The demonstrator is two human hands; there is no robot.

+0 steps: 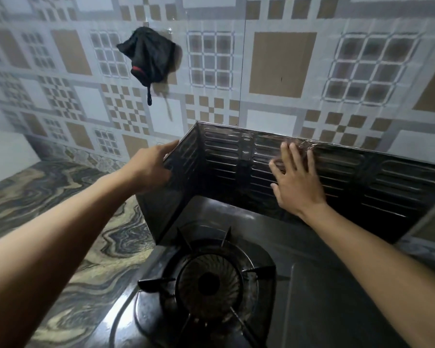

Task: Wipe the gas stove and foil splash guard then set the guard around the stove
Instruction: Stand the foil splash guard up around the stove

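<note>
Holding the foil splash guard point(224, 156) upright (mid-frame) around the back-left corner of the gas stove point(274, 237), we clasp its side panel with the left grip point(148, 169); the right grip point(296, 182) presses flat, fingers spread.

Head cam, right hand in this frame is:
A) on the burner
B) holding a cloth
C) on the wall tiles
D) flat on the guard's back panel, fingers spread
D: the right hand lies with straight, spread fingers against the back panel of the foil splash guard, and the black cloth hangs on the wall, not in that hand.
</note>
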